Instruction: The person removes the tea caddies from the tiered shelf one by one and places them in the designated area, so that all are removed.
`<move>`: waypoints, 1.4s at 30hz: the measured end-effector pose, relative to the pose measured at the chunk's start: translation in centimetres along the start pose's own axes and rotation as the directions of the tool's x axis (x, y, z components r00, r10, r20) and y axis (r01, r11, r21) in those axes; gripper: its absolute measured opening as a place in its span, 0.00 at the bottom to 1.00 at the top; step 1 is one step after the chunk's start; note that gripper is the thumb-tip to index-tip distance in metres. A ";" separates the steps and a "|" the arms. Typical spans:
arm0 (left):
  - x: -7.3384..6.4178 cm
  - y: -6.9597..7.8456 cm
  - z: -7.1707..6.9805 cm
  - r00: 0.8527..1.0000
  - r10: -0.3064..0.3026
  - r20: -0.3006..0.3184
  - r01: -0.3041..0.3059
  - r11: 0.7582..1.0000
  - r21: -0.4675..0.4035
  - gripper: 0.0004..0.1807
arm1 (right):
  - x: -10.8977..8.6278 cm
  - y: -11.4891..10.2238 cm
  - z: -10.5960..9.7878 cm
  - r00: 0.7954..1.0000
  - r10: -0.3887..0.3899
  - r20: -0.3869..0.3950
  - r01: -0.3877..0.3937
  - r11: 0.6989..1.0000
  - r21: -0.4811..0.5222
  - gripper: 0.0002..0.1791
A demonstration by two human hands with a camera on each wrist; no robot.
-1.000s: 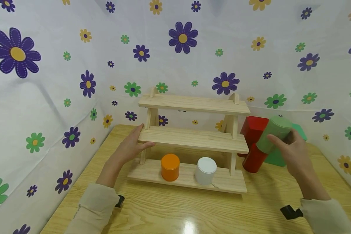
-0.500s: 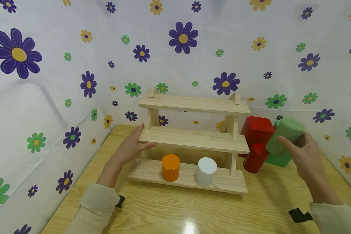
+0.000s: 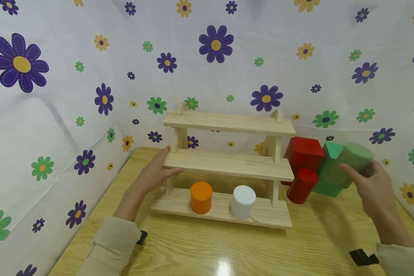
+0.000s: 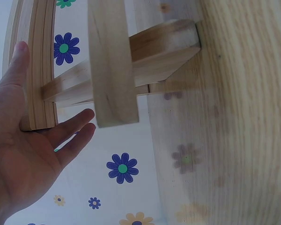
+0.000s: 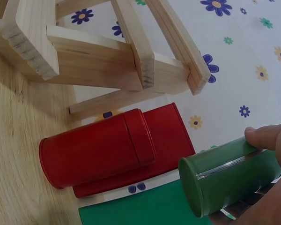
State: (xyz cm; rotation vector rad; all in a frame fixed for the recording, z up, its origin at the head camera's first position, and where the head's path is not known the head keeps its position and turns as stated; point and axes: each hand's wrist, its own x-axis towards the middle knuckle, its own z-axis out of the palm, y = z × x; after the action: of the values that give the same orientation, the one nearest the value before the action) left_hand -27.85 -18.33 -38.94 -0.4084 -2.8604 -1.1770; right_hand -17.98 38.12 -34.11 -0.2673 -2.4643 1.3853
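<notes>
My left hand (image 3: 151, 174) holds the left end of a three-tier wooden shelf (image 3: 227, 163) at its middle board. In the left wrist view, the board end sits between thumb and fingers. My right hand (image 3: 376, 189) grips a green cylindrical canister (image 3: 352, 163), tilted and raised in front of a green box (image 3: 326, 188). The right wrist view shows the canister's base (image 5: 193, 187) pointing away from the palm. To its left a red cylindrical canister (image 3: 301, 186) stands before a red box (image 3: 303, 151). An orange tin (image 3: 201, 197) and a white tin (image 3: 243, 202) stand on the lowest board.
Everything stands on a wood-grain table (image 3: 193, 245). White cloth walls (image 3: 227, 80) with printed flowers close off the back and both sides. The boxes and red canister crowd close to the shelf's right end.
My right hand has carried the green canister rightward and slightly down, away from above the red canister, uncovering more of the red box. My left hand and the shelf have stayed put.
</notes>
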 end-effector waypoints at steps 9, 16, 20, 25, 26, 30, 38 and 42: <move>-0.1 0.1 -0.1 1.000 0.003 0.000 -0.003 1.000 0.009 0.63 | 0.2 0.9 -0.5 0.999 0.014 -0.046 -0.013 0.999 0.029 0.44; 0.0 0.0 0.0 1.000 -0.001 -0.002 0.001 1.000 0.014 0.63 | 0.3 1.4 -1.2 0.998 0.013 -0.067 -0.012 1.000 0.019 0.45; -0.1 0.0 0.0 1.000 -0.005 0.001 0.005 1.000 0.009 0.64 | 0.1 1.0 -1.4 0.997 0.036 -0.075 -0.034 0.999 0.039 0.46; 0.0 0.0 0.0 1.000 -0.006 -0.001 0.006 1.000 0.011 0.63 | 0.0 1.0 -1.4 0.997 0.019 -0.069 -0.017 0.999 0.038 0.45; 0.0 0.0 0.0 1.000 -0.007 -0.002 0.007 1.000 0.012 0.63 | 0.0 1.1 -1.4 0.998 0.018 -0.068 -0.016 0.999 0.031 0.45; 0.0 0.0 0.0 1.000 -0.008 -0.002 0.008 1.000 0.008 0.63 | 0.2 1.6 -1.5 0.998 0.025 -0.052 -0.024 1.000 0.011 0.46; -0.1 0.1 -0.1 1.000 -0.005 -0.002 0.005 1.000 0.012 0.63 | 0.7 2.8 -1.5 0.999 0.038 -0.010 -0.038 0.999 -0.014 0.48; -0.1 0.2 -0.1 1.000 -0.004 0.000 0.004 1.000 -0.002 0.63 | 0.7 3.3 -1.2 1.000 0.023 0.007 -0.023 0.999 -0.043 0.48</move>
State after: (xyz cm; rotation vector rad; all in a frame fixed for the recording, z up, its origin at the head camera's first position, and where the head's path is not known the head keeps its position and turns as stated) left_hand -27.69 -18.29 -38.72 -0.4024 -2.8619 -1.1806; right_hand -18.17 41.05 -36.22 -0.3014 -2.5072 1.3457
